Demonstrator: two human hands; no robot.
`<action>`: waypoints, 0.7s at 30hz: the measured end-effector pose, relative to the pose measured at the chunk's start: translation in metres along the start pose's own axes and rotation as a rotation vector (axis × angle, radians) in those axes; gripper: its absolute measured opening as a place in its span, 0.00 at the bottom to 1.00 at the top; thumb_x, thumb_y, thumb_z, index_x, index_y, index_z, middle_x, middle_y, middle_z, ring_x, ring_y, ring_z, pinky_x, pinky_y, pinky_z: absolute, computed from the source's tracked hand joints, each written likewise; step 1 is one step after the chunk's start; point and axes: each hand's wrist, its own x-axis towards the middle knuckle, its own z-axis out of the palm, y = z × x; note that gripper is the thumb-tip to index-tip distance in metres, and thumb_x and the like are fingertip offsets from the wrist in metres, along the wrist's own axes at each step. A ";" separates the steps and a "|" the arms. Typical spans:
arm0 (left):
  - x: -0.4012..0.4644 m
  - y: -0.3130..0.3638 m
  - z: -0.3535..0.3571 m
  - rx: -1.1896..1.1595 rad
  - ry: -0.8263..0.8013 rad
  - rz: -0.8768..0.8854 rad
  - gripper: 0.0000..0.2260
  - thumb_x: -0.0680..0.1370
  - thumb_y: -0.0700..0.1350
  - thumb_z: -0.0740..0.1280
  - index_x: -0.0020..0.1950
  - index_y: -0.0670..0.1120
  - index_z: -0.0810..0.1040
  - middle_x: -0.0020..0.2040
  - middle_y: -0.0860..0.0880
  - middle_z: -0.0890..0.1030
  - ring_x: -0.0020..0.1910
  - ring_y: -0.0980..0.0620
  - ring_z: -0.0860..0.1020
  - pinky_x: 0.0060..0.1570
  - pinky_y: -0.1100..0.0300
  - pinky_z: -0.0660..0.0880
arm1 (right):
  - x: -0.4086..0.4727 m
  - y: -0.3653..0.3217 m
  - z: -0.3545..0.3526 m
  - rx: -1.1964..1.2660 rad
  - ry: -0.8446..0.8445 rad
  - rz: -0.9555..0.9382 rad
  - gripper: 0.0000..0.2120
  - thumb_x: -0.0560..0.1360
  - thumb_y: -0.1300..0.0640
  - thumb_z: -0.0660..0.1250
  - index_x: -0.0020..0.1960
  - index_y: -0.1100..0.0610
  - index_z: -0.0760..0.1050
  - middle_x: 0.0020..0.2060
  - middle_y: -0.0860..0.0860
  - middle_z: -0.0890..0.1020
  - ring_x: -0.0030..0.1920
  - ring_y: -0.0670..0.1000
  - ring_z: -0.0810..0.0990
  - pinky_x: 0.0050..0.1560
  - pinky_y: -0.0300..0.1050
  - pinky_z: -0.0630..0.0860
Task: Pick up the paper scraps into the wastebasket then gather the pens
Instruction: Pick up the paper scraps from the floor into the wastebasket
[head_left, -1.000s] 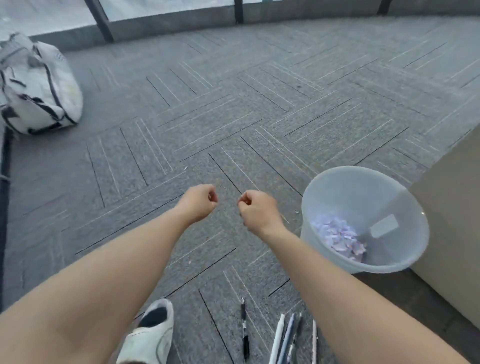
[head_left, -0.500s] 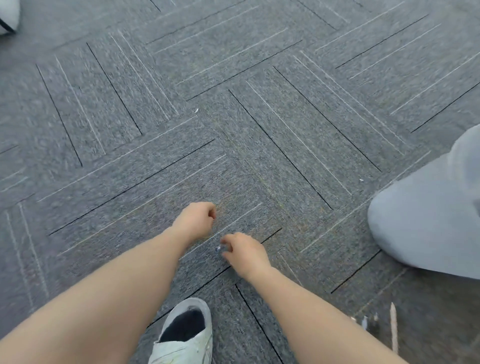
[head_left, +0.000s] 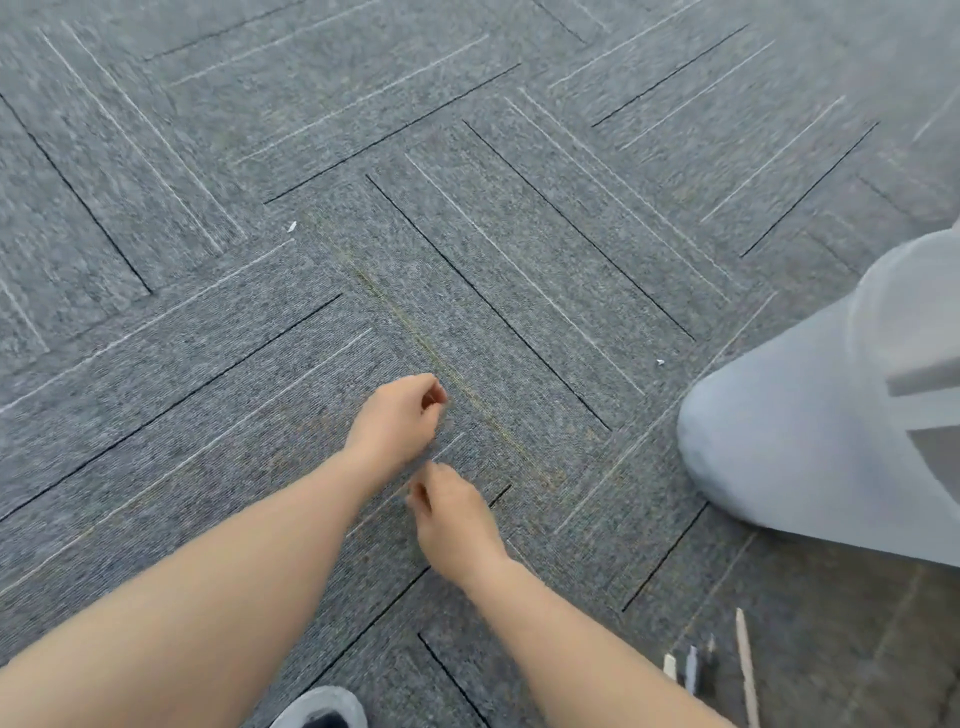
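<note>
My left hand (head_left: 400, 415) hovers just above the grey carpet with its fingers curled and fingertips together. My right hand (head_left: 452, 514) is close below and to the right of it, also curled, fingertips pointing left. Motion blur hides whether either hand holds anything; no scrap shows in them. One tiny white paper scrap (head_left: 292, 226) lies on the carpet up and to the left of my hands. Another scrap (head_left: 660, 362) lies near the translucent grey wastebasket (head_left: 779, 431) at the right. The tips of several pens (head_left: 691, 670) lie at the bottom right.
A grey shoe (head_left: 322, 709) shows at the bottom edge between my forearms. The carpet tiles (head_left: 519, 156) stretch out ahead of my hands. A darker floor strip (head_left: 857, 649) runs under the pens, below the wastebasket.
The view has dropped closer to the floor and shifted left, so the wastebasket sits at the right edge. Both hands came down toward the carpet, still curled; the right hand slid under the left.
</note>
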 end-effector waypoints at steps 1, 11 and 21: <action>0.012 0.018 0.007 -0.008 -0.019 0.059 0.04 0.77 0.44 0.64 0.49 0.49 0.78 0.46 0.51 0.81 0.45 0.50 0.79 0.49 0.51 0.78 | 0.000 0.010 -0.013 0.068 0.080 0.077 0.03 0.78 0.58 0.61 0.45 0.55 0.70 0.45 0.52 0.77 0.44 0.56 0.76 0.42 0.50 0.72; 0.104 0.194 0.112 0.059 -0.206 0.394 0.16 0.79 0.46 0.63 0.67 0.49 0.72 0.58 0.48 0.75 0.56 0.47 0.76 0.55 0.49 0.74 | -0.019 0.102 -0.086 0.260 0.402 0.348 0.11 0.76 0.60 0.62 0.39 0.46 0.70 0.36 0.44 0.77 0.38 0.46 0.75 0.40 0.43 0.74; 0.137 0.216 0.152 0.175 -0.060 0.345 0.02 0.77 0.45 0.66 0.46 0.48 0.77 0.49 0.49 0.77 0.47 0.46 0.77 0.42 0.54 0.73 | -0.024 0.118 -0.105 0.271 0.510 0.396 0.10 0.78 0.60 0.62 0.40 0.48 0.71 0.41 0.43 0.76 0.42 0.45 0.73 0.42 0.40 0.68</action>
